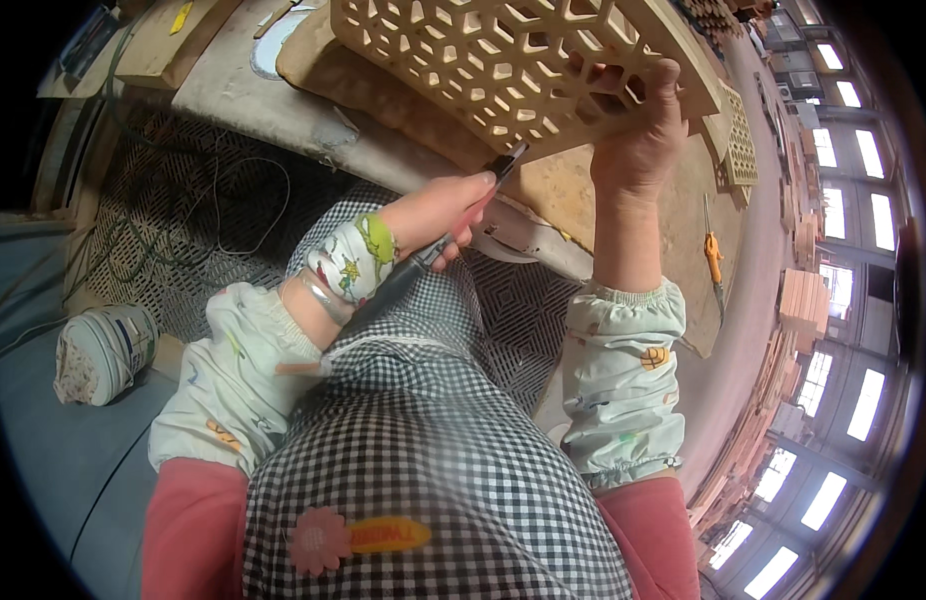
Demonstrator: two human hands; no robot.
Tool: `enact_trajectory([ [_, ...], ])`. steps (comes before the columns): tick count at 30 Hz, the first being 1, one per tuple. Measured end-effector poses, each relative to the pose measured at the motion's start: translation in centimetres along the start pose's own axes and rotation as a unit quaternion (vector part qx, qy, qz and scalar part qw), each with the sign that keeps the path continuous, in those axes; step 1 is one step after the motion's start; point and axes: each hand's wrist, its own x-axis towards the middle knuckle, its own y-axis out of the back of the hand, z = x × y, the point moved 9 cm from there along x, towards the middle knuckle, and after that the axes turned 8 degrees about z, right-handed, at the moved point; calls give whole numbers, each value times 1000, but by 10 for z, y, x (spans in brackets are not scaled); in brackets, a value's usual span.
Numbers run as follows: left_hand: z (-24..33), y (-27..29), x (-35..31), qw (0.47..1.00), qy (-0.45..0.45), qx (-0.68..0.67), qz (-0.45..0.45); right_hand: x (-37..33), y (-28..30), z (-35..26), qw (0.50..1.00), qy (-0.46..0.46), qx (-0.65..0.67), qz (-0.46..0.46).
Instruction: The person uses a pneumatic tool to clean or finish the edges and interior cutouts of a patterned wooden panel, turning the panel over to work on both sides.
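My left hand (438,218) is closed around a utility knife (472,212) with a red and black body. Its narrow metal tip points up to the lower edge of a pale wooden lattice panel (453,75); whether it touches the wood I cannot tell. The panel, cut through with a geometric pattern, is tilted up at the top of the head view. My right hand (645,140) grips its right end, thumb over the frame and some fingers showing through the openings behind. Beneath it lies a brown, worn board (383,115) on the workbench.
An orange-handled tool (713,255) with a thin shaft lies on the bench at right. Another lattice piece (738,145) rests beyond it. A wooden block (173,45) stands upper left. On the floor at left is a white bucket (108,350), with cords near the patterned mat (168,190).
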Motion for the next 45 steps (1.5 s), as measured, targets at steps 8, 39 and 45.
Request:
enact_trajectory([
  [8, 3, 11, -51, 985, -82, 127, 85, 0, 1, -3, 1000, 20, -4, -10],
  [39, -19, 15, 7, 975, -72, 139, 156, -8, -11, -10, 999, 34, -19, 3],
  [45, -17, 35, -52, 916, -87, 300, 253, -8, 10, -4, 1000, 5, -1, -10],
])
